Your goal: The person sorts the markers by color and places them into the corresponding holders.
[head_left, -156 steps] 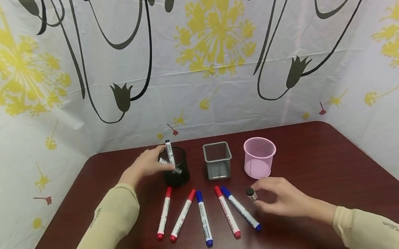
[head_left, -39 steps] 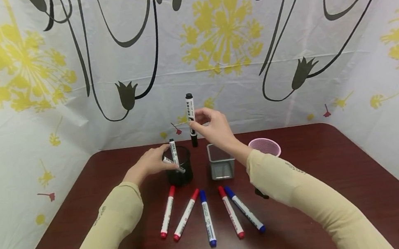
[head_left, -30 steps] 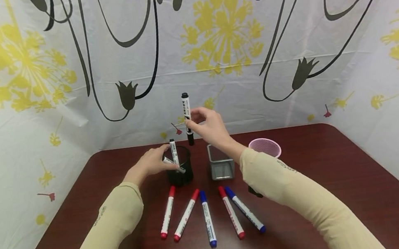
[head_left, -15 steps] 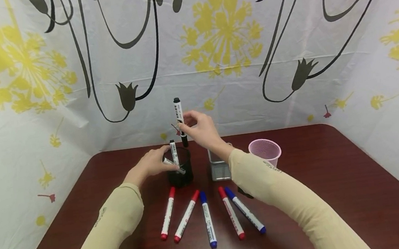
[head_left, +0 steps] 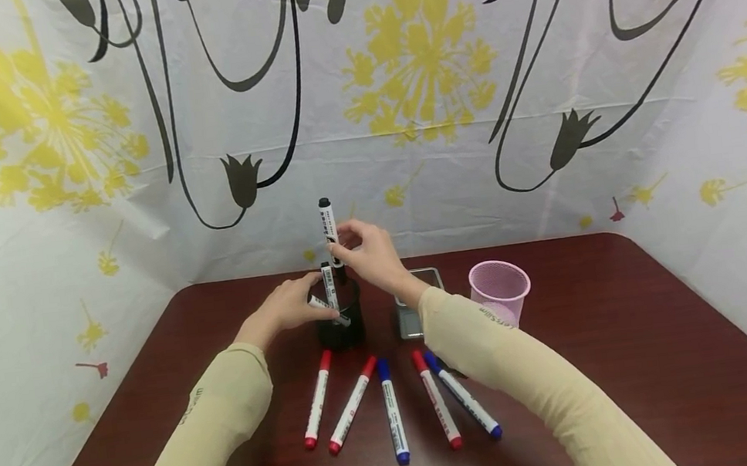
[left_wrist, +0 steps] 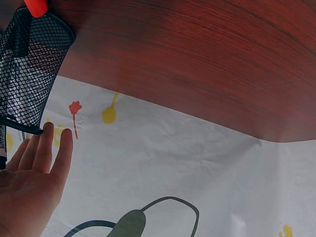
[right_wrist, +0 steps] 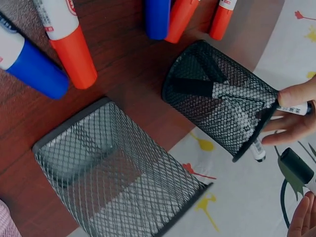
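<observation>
In the head view my right hand (head_left: 370,253) pinches a white marker with black ends (head_left: 328,223), upright over the black round mesh pen cup (head_left: 344,334). The marker's lower end is at the cup's opening; whether it has passed the rim I cannot tell. My left hand (head_left: 291,304) holds the cup at its rim, thumb on the near side and fingers on the far side. Two black-ended markers (head_left: 328,281) stand tilted inside the cup. The right wrist view shows the held marker's black cap (right_wrist: 296,165) just off the cup's mouth.
A grey square mesh holder (head_left: 409,323), partly behind my right arm, and a pink round mesh cup (head_left: 500,283) stand to the right. Several red markers (head_left: 317,401) and blue markers (head_left: 394,413) lie in front on the brown table (head_left: 602,329). Patterned cloth hangs behind.
My right hand first held the black-ended marker low at the front right. It rose over the square holder, then moved left and down to the black cup. My left hand stayed on the cup.
</observation>
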`<state>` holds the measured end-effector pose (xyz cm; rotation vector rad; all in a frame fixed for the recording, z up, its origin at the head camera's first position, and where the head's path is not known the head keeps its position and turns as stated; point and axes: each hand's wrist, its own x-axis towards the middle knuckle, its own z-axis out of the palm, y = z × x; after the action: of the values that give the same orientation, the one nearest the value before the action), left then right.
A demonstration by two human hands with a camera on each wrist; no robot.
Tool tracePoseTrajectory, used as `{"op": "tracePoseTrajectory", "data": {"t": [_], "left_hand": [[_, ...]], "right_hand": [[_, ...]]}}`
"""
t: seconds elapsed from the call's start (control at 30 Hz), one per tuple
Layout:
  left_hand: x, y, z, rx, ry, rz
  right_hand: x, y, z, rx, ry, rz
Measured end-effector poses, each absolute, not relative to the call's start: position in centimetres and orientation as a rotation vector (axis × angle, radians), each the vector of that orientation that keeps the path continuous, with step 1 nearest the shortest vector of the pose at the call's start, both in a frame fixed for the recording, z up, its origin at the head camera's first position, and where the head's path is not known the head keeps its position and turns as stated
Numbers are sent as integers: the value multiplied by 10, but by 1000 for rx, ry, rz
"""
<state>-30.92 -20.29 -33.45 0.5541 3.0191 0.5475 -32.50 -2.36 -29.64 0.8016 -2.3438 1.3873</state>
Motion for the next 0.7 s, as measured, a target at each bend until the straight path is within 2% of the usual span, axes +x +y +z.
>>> {"op": "tracePoseTrajectory", "data": {"t": [0.7], "left_hand": [[-308,-201,-335,573,3013,535]], "right_hand": [[-324,-30,-345,790,-2386,1323]]}}
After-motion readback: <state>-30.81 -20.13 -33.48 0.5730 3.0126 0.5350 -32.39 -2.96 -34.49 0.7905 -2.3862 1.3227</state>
